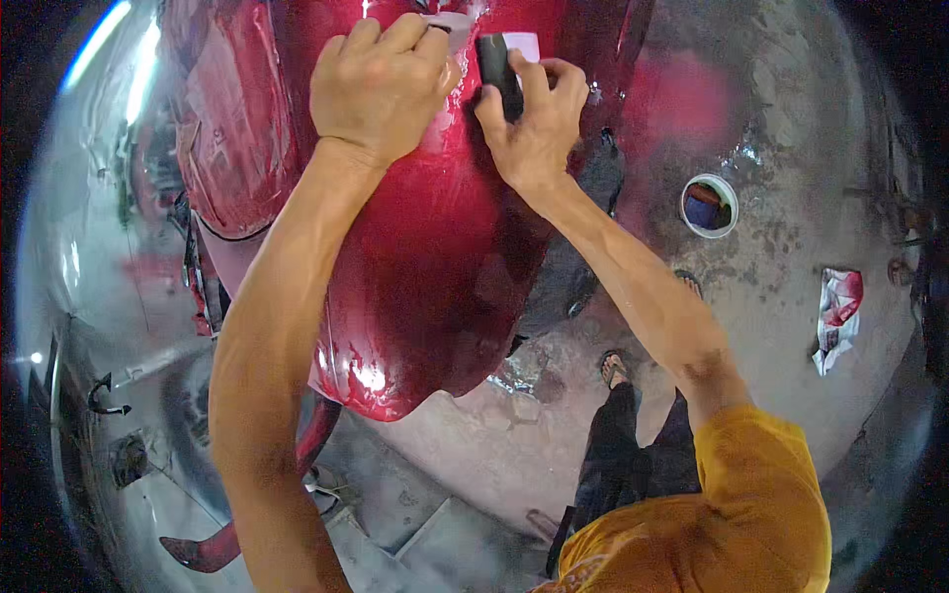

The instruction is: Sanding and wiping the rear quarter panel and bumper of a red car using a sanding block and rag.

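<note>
A wet, glossy red car body panel (425, 237) lies under both hands. My right hand (539, 124) grips a black block (499, 74), with a pale sheet (522, 44) at its far side, perhaps a sanding block with paper. It rests on or just over the panel's far right part. My left hand (381, 84) is closed, knuckles up, over the panel's far left part. A greyish flat piece (455, 28) shows by its fingertips; what the fingers hold is mostly hidden. Whitish wet streaks run between the hands.
A white bucket (709, 206) with brown and blue things inside stands on the stained floor to the right. Farther right lies a crumpled white-and-red wrapper or cloth (838, 316). More red bodywork (237, 128) is at left. A curved red part (208, 551) lies at lower left.
</note>
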`<state>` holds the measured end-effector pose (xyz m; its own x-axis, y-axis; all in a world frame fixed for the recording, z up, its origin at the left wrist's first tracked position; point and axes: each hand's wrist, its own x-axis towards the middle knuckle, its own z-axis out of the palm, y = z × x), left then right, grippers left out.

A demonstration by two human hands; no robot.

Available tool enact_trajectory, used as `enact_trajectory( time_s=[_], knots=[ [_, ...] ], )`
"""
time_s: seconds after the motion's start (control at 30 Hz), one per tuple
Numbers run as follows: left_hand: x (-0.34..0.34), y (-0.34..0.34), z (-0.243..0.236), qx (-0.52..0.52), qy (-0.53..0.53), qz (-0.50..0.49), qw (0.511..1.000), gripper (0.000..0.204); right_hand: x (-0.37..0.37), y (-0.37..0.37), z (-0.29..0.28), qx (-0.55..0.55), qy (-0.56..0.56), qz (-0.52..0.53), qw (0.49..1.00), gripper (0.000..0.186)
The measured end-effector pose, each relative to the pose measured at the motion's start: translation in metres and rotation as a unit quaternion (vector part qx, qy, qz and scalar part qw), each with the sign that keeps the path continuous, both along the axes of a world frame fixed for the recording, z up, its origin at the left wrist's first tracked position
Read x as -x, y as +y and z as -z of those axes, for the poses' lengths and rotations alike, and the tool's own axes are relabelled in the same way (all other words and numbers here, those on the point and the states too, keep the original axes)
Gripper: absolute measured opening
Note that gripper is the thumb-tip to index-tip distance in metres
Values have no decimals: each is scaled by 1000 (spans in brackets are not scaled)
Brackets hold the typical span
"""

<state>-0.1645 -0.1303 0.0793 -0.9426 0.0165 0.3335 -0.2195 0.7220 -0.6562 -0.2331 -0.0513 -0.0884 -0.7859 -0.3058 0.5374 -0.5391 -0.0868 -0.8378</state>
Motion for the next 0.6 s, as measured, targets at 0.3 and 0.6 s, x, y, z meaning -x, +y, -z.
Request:
enact_trajectory(
  time_s=[0.3,0.6],
  knots=[
    [-45,52,33,-50,3,-74,996,18,17,-11,-10,22,46,15,999,40],
    [-195,151,73,-131,124,-150,972,26,-3,30,-4,24,116,-93,989,45]
  ],
)
